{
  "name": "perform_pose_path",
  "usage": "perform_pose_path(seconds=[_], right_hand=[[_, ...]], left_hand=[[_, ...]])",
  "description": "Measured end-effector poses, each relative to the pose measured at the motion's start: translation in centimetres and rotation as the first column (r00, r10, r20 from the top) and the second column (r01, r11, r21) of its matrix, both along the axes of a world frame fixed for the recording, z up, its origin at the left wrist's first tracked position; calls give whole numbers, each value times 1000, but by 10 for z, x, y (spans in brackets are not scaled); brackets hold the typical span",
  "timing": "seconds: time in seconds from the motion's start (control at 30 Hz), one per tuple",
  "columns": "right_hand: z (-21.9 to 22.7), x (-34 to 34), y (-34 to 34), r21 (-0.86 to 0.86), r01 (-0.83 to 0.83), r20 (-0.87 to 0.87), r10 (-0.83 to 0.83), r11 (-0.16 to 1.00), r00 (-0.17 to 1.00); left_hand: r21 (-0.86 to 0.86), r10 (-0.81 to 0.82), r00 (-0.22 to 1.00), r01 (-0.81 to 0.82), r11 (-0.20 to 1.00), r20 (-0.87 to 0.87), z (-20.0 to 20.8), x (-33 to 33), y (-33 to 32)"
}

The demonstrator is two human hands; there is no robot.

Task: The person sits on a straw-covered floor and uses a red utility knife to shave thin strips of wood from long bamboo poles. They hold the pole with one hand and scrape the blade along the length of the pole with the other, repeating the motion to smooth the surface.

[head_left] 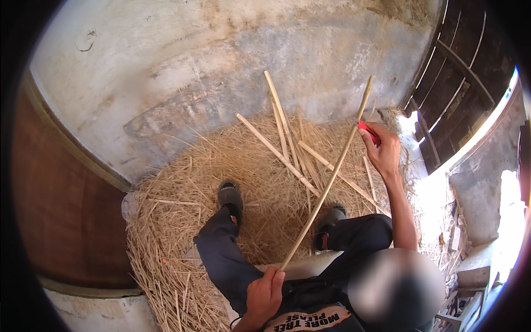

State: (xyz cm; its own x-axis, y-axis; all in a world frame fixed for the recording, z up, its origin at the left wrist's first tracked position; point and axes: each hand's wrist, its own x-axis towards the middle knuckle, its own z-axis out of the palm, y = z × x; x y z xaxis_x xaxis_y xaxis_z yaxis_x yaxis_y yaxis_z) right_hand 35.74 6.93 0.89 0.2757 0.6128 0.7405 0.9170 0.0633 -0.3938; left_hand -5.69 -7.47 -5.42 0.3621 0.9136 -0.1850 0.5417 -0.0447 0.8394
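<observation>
A long, thin wooden stick (331, 185) slants across the middle, from my lap up toward the wall. My left hand (265, 293) is closed around its near end, close to my dark shirt. Farther up, my right hand (383, 148) grips a small red-handled tool (369, 133), pressed against the stick's upper part. The tool's working end is too small to make out, so I cannot tell its exact kind. Beyond the tool, the stick's far tip leans toward the wall.
Several pale sticks (276, 150) lie crossed on a thick bed of shavings (182, 221) around my shoes. A stained wall (221, 72) rises ahead. Dark wooden boards (459, 72) stand at the right, a brown panel (66, 205) at the left. Rubble lies at the lower right.
</observation>
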Motion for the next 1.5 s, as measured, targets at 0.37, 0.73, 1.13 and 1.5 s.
perform_pose_path(seconds=[0.37, 0.73, 1.13, 1.5], right_hand=[[-30, 156, 37, -303, 373, -183, -438, 877, 880], [-52, 52, -6, -350, -325, -677, 2, 879, 736], [-22, -54, -23, -138, -559, -834, 209, 818, 511], [-22, -28, -15, 261, -348, -940, 320, 900, 120]], left_hand=[[-294, -124, 987, 89, 952, -103, -19, -36, -23], [-770, 194, 888, 233, 594, 418, -34, -28, 48], [-767, 161, 769, 548, 333, 619, -57, -7, 67], [-689, 267, 639, 700, 188, 722, -95, -19, 60]])
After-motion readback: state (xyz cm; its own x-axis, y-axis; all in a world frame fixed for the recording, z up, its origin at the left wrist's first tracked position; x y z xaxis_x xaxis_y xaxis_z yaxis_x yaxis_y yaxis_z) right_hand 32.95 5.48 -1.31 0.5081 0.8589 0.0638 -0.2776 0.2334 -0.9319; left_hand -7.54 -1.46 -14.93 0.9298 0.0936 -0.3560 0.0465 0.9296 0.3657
